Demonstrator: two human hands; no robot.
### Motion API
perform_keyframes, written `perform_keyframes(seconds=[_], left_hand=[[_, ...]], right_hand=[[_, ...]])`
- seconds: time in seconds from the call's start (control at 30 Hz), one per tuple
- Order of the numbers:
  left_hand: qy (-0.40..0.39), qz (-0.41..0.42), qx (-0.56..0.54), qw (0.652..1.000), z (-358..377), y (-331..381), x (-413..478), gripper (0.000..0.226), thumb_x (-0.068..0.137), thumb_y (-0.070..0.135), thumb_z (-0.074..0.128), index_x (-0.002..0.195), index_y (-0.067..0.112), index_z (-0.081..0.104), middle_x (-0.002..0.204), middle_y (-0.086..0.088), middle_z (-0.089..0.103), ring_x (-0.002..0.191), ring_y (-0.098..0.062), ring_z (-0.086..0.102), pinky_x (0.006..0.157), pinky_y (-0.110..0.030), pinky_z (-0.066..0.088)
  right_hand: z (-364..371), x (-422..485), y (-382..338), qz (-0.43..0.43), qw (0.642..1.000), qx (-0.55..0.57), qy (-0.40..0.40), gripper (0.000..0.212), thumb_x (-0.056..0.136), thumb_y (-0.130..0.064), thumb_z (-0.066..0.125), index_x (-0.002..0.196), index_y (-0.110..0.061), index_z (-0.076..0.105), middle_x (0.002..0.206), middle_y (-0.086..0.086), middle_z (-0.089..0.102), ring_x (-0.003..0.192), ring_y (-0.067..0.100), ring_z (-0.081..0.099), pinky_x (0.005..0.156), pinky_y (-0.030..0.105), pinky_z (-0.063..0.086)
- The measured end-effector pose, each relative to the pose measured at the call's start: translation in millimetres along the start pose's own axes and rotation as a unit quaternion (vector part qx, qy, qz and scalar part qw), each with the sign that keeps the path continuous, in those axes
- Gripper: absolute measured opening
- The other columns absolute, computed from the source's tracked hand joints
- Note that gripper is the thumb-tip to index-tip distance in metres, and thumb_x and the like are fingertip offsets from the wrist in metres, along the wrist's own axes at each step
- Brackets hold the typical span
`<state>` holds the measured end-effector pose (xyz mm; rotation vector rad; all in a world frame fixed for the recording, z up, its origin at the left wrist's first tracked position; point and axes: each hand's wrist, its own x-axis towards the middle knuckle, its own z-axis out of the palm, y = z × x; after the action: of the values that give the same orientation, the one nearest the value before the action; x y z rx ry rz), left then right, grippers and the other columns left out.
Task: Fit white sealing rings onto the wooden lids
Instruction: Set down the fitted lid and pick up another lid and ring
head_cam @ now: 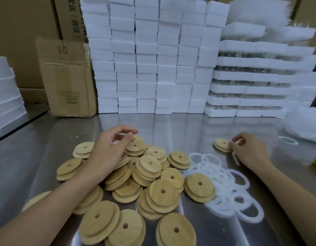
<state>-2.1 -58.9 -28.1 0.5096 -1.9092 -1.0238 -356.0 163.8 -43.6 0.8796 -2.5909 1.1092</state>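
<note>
Lids [162, 192] beneath curled left hand [107, 151]; right hand [249, 151] on lone lid [222, 144]

Bare table [171, 125] lies open between lids [150, 163] and foam stacks [146, 68]. Rings [224, 183] cover right-centre; carton [68, 80] blocks rear left.

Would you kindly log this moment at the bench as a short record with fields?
Surface: metal table
Lids: wooden lids heaped centre-left
Rings: white sealing rings loose, heaped right of the lids
Left hand: fingers curled over the lid heap; whether it holds anything is unclear
Right hand: pinches the edge of a lone lid set apart from the heap
Backdrop: white foam blocks, cardboard box
</note>
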Motion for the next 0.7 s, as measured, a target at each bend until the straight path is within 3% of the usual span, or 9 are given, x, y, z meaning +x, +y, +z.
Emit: perform_keyframes(seconds=[0.07,0.13,0.23,0.3,0.37,0.47,0.57,0.63,0.7], left_hand=[[-0.026,0.075,0.112,0.991,-4.5,4.7,-1.7,0.021,0.105,0.022,0.064,0.103,0.040,0.075,0.109,0.017,0.070,0.100,-0.006,0.069,0.070,-0.022,0.055],[-0.065,0.133,0.196,0.969,-9.7,11.2,-3.4,0.018,0.105,0.028,0.062,0.105,0.043,0.072,0.114,0.019,0.066,0.109,-0.008,0.065,0.078,-0.029,0.054],[-0.104,0.166,0.249,0.949,-12.9,27.8,-8.0,0.014,0.106,0.038,0.058,0.109,0.045,0.070,0.120,0.025,0.061,0.117,-0.006,0.062,0.090,-0.038,0.054],[-0.120,0.179,0.271,0.938,-9.7,43.4,-15.1,0.017,0.104,0.046,0.053,0.110,0.045,0.069,0.120,0.028,0.059,0.119,-0.003,0.060,0.093,-0.040,0.053],[-0.146,0.196,0.286,0.927,-2.3,60.2,-27.2,0.018,0.103,0.051,0.052,0.113,0.047,0.067,0.122,0.030,0.057,0.120,-0.001,0.058,0.093,-0.040,0.054],[-0.216,0.256,0.291,0.896,22.1,82.8,-56.1,0.028,0.101,0.060,0.053,0.124,0.049,0.064,0.134,0.030,0.055,0.125,0.005,0.054,0.096,-0.034,0.053],[-0.291,0.315,0.283,0.858,58.6,90.3,-92.1,0.040,0.106,0.059,0.044,0.144,0.049,0.055,0.155,0.023,0.049,0.147,0.000,0.042,0.112,-0.036,0.048],[-0.308,0.346,0.363,0.808,77.7,86.2,-106.2,0.050,0.110,0.043,0.036,0.160,0.045,0.039,0.169,0.012,0.037,0.159,-0.009,0.029,0.124,-0.037,0.038],[-0.337,0.326,0.401,0.787,84.8,82.2,-107.9,0.063,0.110,0.059,0.030,0.168,0.042,0.014,0.178,0.009,0.012,0.164,-0.010,0.003,0.132,-0.042,0.017]], right_hand=[[0.0,-3.1,-0.3,-0.016,1.000,0.008,-0.005,0.007,0.096,-0.027,0.070,0.092,-0.023,0.066,0.064,-0.005,0.067,0.065,0.011,0.061,0.055,0.028,0.036],[-2.4,-4.9,5.7,-0.031,0.999,0.012,-0.025,0.002,0.098,-0.028,0.068,0.097,-0.028,0.069,0.073,-0.009,0.073,0.068,0.011,0.065,0.060,0.029,0.041],[-7.4,-6.9,9.3,-0.056,0.990,0.042,-0.120,0.038,0.101,-0.025,0.063,0.134,-0.043,0.061,0.124,-0.020,0.065,0.109,0.009,0.062,0.092,0.032,0.043],[-8.8,-8.5,6.8,-0.058,0.984,0.070,-0.153,0.052,0.102,-0.019,0.061,0.148,-0.043,0.052,0.137,-0.017,0.058,0.130,0.009,0.055,0.105,0.033,0.040],[-7.9,-8.6,5.9,-0.054,0.984,0.076,-0.150,0.050,0.104,-0.020,0.059,0.149,-0.040,0.052,0.145,-0.010,0.060,0.135,0.016,0.056,0.110,0.036,0.041],[-5.4,-9.2,4.4,-0.046,0.986,0.055,-0.149,0.044,0.103,-0.024,0.063,0.145,-0.035,0.056,0.143,-0.002,0.066,0.134,0.018,0.058,0.110,0.037,0.043],[-3.7,-8.6,4.7,-0.043,0.988,0.035,-0.144,0.041,0.101,-0.027,0.066,0.141,-0.032,0.058,0.137,-0.001,0.069,0.132,0.020,0.060,0.109,0.038,0.043],[-3.1,-8.0,5.5,-0.041,0.989,0.033,-0.140,0.040,0.100,-0.027,0.068,0.140,-0.030,0.059,0.137,0.000,0.069,0.132,0.022,0.059,0.111,0.039,0.043],[-3.0,-8.4,5.5,-0.040,0.989,0.031,-0.138,0.041,0.100,-0.026,0.069,0.140,-0.028,0.059,0.137,0.001,0.069,0.132,0.023,0.059,0.110,0.039,0.043]])
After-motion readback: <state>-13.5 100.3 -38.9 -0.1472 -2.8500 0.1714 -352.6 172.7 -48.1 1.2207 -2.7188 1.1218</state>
